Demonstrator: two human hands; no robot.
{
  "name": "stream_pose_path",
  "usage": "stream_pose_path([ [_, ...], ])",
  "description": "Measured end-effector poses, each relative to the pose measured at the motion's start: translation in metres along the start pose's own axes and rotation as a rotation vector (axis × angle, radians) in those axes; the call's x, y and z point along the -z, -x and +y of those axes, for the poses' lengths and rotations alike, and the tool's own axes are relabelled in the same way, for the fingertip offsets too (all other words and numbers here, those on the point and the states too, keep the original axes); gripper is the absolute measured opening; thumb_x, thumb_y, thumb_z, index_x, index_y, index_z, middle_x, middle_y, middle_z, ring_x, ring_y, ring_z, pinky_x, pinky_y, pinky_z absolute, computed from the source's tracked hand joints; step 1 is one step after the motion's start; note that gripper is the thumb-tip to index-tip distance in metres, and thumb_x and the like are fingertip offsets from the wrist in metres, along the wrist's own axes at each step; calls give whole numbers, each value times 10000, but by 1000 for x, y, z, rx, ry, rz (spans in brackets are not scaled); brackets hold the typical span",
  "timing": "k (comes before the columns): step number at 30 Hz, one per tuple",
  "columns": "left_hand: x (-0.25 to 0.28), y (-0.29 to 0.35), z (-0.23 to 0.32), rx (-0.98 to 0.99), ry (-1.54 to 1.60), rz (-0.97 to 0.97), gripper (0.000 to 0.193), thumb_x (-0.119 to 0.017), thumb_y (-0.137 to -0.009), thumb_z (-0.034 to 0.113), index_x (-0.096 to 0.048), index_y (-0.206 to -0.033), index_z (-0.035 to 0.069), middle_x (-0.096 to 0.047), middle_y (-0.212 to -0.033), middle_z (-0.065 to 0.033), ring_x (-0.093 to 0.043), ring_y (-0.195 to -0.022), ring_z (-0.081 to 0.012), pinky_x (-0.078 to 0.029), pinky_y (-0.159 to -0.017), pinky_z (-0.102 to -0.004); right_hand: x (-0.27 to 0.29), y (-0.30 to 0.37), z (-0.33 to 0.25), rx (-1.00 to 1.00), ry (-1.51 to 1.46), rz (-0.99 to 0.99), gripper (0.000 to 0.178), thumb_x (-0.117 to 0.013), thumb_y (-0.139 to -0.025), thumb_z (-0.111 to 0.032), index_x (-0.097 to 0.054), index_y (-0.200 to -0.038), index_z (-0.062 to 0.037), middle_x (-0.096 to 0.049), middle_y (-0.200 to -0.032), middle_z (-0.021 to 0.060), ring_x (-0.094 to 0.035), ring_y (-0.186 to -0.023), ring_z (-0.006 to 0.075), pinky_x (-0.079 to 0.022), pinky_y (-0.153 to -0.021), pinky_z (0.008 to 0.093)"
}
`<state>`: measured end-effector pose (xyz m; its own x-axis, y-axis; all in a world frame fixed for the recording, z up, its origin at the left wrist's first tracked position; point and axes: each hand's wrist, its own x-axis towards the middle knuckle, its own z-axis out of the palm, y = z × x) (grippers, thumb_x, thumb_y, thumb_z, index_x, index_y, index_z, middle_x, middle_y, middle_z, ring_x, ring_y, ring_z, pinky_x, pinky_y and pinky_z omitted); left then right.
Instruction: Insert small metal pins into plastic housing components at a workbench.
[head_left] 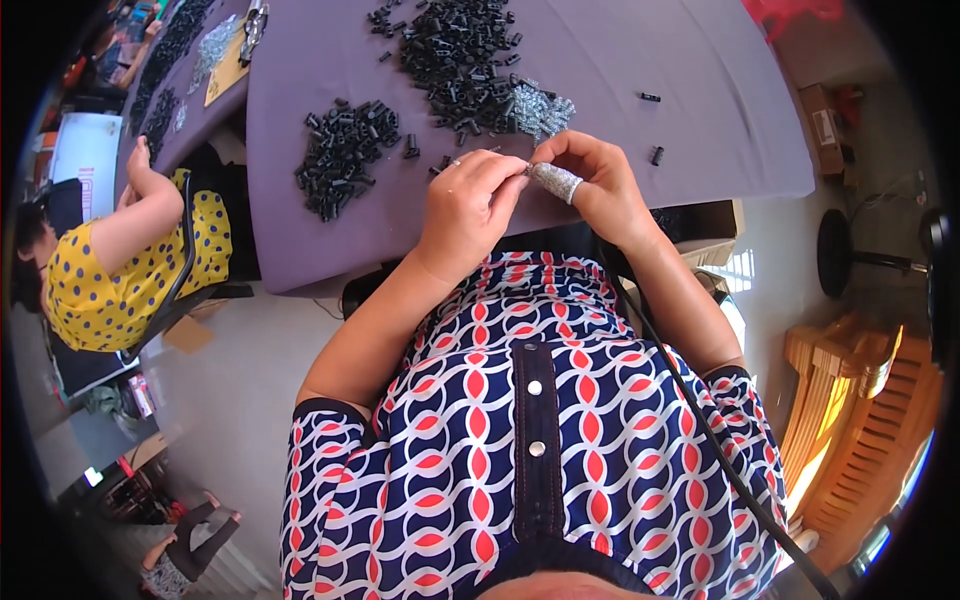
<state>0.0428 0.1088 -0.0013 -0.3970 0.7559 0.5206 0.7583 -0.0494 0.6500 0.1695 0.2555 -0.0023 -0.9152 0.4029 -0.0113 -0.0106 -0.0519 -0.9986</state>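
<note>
Over the table's near edge, my left hand (pixel 462 208) and my right hand (pixel 606 192) meet, fingertips almost touching. Each is closed in a pinch around something tiny and dark, too small to name. A silvery, rough-textured wrap (pixel 556 182) covers my right thumb. Just beyond my fingers lies a heap of small shiny metal pieces (pixel 541 108), possibly springs. It touches a large pile of short black plastic parts (pixel 455 55). A smaller pile of similar black parts (pixel 345 155) sits left of my left hand, and one loose black part (pixel 411 146) lies between the two.
Purple-grey cloth covers the table (pixel 700 110); two stray black parts (pixel 650 97) lie on its right side. Below its right edge is an open cardboard box (pixel 712 222). A person in a yellow dotted top (pixel 90 280) sits at left. Wooden furniture (pixel 860 400) stands at right.
</note>
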Motion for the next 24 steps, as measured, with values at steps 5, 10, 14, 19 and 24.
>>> stream_pose_path([
  [5, 3, -5, 1, -86, -136, -12, 118, -706, -793, 34, -669, -903, 52, -661, -832, -94, -653, -765, -304, -522, -680, -395, -2, 4, -4, -30, 105, -26, 99, -649, -930, -57, -611, -1000, 3, -593, -891, -30, -538, -824, 37, -446, -734, 205],
  [10, 4, -6, 2, -94, -186, -34, 117, -706, -784, 37, -668, -891, 62, -653, -823, -86, -652, -763, -300, -520, -673, -394, -4, 0, -12, -42, 308, -2, 71, -645, -927, -64, -626, -949, 1, -551, -770, -39, -489, -729, 33, -430, -651, 217],
  [14, 8, -6, 4, -19, -115, -79, 147, -716, -765, -29, -674, -895, 24, -670, -817, -107, -653, -737, -296, -517, -658, -367, -2, 0, -15, -17, 369, -41, 69, -625, -931, -59, -635, -948, 7, -569, -760, -27, -508, -723, 40, -440, -647, 221],
  [19, 10, -11, 4, -160, -251, -59, 106, -721, -761, 41, -663, -846, 64, -643, -805, -82, -645, -755, -288, -518, -664, -386, 0, -3, -7, -82, 200, -67, 101, -592, -942, -58, -647, -967, 23, -625, -792, 5, -575, -740, 69, -483, -678, 239],
  [24, 10, -12, 7, -104, -192, -66, 126, -742, -768, -4, -682, -872, 34, -663, -811, -100, -647, -721, -275, -512, -639, -352, -1, -5, -7, -17, 294, -29, 115, -613, -930, -73, -654, -949, 32, -626, -748, 36, -563, -699, 86, -477, -643, 266],
])
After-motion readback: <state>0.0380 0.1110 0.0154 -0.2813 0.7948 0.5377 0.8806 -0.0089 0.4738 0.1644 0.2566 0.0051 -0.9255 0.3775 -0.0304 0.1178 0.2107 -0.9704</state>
